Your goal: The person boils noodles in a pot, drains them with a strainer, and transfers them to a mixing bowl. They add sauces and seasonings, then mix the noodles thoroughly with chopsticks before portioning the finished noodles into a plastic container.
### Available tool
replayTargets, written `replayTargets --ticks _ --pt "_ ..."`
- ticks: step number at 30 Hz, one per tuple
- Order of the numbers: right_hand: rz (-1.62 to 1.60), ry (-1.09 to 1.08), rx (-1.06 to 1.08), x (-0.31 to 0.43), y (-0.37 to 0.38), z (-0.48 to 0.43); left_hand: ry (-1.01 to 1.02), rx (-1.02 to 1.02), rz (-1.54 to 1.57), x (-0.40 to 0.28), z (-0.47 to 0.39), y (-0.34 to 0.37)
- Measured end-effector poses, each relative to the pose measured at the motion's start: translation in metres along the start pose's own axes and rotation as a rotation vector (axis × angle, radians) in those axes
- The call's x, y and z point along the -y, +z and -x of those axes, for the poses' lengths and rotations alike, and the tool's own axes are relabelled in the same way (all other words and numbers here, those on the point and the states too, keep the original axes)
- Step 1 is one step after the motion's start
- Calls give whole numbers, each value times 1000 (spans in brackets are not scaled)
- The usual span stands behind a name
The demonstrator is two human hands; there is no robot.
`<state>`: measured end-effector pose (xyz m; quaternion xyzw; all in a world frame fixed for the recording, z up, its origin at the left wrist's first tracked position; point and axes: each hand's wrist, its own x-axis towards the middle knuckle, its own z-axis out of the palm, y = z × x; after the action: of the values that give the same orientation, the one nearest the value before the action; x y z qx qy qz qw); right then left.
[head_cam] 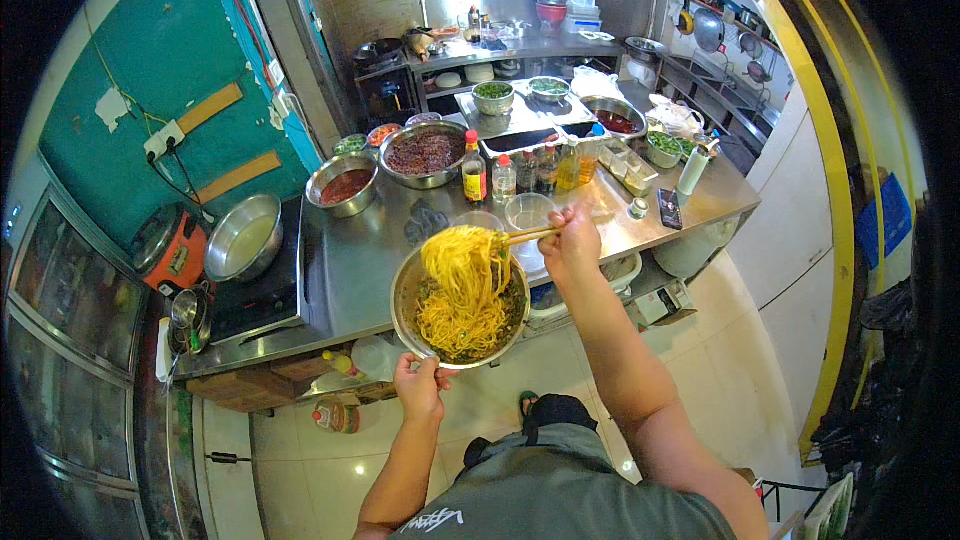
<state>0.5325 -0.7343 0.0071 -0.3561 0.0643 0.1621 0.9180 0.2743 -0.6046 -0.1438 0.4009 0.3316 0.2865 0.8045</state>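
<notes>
My left hand (421,388) grips the near rim of a stainless steel mixing bowl (405,322), which is tilted towards me at the counter's front edge. Inside lie yellow noodles (461,326) over a dark sauce with green bits. My right hand (571,244) holds a pair of chopsticks (531,235) from the right side. A thick bunch of noodles hangs from their tips above the bowl, its lower strands running into those below. Behind the bowl, two clear round containers (529,211) stand on the steel counter (352,255), one partly hidden by the lifted noodles.
Several sauce bottles (505,180) stand behind the containers. Steel bowls of red sauce (349,187) and dark chili mix (421,151) sit at the back left. A phone (670,208) and a light green tumbler (691,171) are at right. An induction cooker (259,292) bears a steel basin (246,240) at left.
</notes>
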Motion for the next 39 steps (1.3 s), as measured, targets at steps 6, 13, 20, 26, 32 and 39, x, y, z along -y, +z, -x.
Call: replayTargets --ticks 6,13,20,26,32,39 --pt "1011 -565 450 -9 36 20 64 -54 -6 -1 14 12" --pt "715 -674 555 -63 -11 54 215 -45 -21 5 19 18" --pt "157 -358 62 -103 -40 22 305 -13 -124 1 18 21" --pt "-8 -40 -136 -108 -43 0 152 -20 -128 -3 19 18" --pt "-102 -13 -92 -70 -43 -10 -47 17 -41 -4 0 13" --pt "-167 -152 75 6 8 -45 -136 69 -43 4 -37 45"
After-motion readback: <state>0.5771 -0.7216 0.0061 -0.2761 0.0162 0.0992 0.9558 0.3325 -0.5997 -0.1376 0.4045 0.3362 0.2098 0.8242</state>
